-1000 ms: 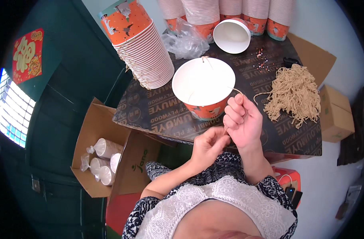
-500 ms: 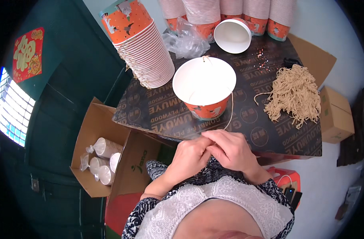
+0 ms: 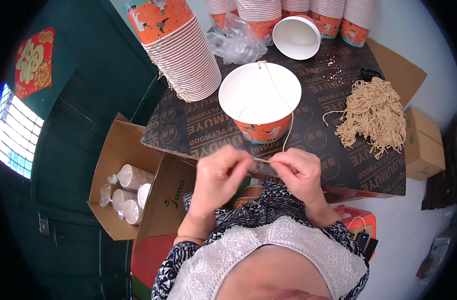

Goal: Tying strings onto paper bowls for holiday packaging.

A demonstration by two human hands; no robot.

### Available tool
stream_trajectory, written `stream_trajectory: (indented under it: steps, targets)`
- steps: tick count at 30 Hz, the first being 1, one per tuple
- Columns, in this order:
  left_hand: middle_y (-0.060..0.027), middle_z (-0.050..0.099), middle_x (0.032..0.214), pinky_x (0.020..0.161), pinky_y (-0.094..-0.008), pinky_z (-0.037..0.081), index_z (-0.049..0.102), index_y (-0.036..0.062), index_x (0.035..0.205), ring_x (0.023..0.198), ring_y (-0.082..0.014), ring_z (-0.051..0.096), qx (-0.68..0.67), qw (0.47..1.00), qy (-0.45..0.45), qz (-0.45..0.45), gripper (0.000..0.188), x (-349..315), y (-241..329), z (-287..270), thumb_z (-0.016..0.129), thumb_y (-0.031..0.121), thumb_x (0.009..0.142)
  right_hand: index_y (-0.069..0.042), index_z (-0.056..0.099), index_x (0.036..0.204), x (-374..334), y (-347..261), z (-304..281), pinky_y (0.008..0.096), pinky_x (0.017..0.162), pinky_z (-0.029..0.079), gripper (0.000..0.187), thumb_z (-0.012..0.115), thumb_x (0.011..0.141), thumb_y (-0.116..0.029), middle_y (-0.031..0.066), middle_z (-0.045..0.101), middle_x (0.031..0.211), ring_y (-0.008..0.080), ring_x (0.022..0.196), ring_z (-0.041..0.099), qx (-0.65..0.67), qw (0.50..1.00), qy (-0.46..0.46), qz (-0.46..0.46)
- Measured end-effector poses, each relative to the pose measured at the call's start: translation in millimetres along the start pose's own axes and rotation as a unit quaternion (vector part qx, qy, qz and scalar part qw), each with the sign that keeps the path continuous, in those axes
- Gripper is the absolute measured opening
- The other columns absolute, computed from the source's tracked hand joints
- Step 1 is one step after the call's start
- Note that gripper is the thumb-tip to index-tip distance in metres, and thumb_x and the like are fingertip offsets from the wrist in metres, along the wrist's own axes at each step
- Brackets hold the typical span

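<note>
A beige string (image 3: 288, 135) runs from a hole at the far rim of a paper bucket (image 3: 266, 131), across its white inside and down over the near right side. Its end is stretched between my hands at the table's near edge. My left hand (image 3: 222, 172) pinches the tip, slightly blurred. With thumb and forefinger closed, my right hand (image 3: 299, 172) grips the string a short way along. The bucket stands upright, orange with grey figures outside. Right of it lies a heap of cut beige strings (image 3: 372, 116).
A tall stack of buckets (image 3: 191, 65) with strings stands far left. Behind are more bucket stacks (image 3: 258, 12), crumpled plastic (image 3: 238, 42), a tipped bucket (image 3: 297, 38) and scattered beads (image 3: 332, 70). An open carton (image 3: 173, 200) holds bagged rolls at left.
My hands, together before, have moved apart, drawing a short length of string between them. The string now lies across the bucket's opening. The whole view has shifted slightly.
</note>
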State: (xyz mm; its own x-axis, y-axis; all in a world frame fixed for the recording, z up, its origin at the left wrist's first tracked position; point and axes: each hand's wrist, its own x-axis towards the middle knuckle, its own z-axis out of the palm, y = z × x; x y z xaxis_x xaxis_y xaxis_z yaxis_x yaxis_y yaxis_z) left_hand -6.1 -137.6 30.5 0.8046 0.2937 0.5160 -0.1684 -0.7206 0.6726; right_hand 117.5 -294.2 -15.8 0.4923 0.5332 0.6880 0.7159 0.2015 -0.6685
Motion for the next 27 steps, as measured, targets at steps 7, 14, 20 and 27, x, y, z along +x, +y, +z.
stream_trajectory:
  steps: [7,14,20,27]
  targets:
    - [-0.0141,0.049,0.144,0.092,-0.0399,0.045,0.066,0.0098,0.119,0.119,-0.0296,0.049,0.200,0.965,0.082,0.151,0.050,46.4,-28.8,-5.4,0.072,-0.007,0.072,0.003,0.071,0.092,-1.8,3.2,8.4,0.0172,0.052,0.037,0.008,0.068,0.086,0.007,0.0002,0.064,0.073,0.0015,0.061,0.052,0.052,0.992,0.100,0.055]
    - [-0.0062,0.067,0.101,0.104,-0.0525,0.034,0.067,0.0078,0.088,0.124,-0.0379,0.047,0.186,0.962,0.076,0.184,0.022,44.6,-24.0,7.1,0.078,0.000,0.069,0.000,0.071,0.091,0.9,0.3,9.3,0.0253,0.051,0.042,0.012,0.072,0.081,0.006,0.0058,0.060,0.076,0.0124,0.058,0.057,-0.012,0.985,0.165,0.039]
    - [-0.0041,0.061,0.081,0.107,-0.0606,0.027,0.064,0.0092,0.087,0.105,-0.0305,0.058,0.205,0.953,0.063,0.214,0.022,34.5,-9.5,20.4,0.078,0.005,0.070,-0.001,0.069,0.088,-2.3,7.8,13.5,0.0248,0.056,0.043,0.019,0.074,0.073,0.009,0.0075,0.052,0.089,0.0135,0.067,0.053,-0.092,0.974,0.205,-0.003]
    - [-0.0062,0.062,0.086,0.109,-0.0583,0.026,0.064,0.0075,0.096,0.107,-0.0315,0.057,0.200,0.961,0.061,0.179,0.030,28.0,-5.0,21.3,0.079,0.006,0.070,-0.001,0.066,0.084,-4.5,2.7,15.7,0.0251,0.057,0.044,0.020,0.072,0.070,0.011,0.0079,0.049,0.088,0.0153,0.069,0.053,-0.083,0.974,0.209,-0.001]
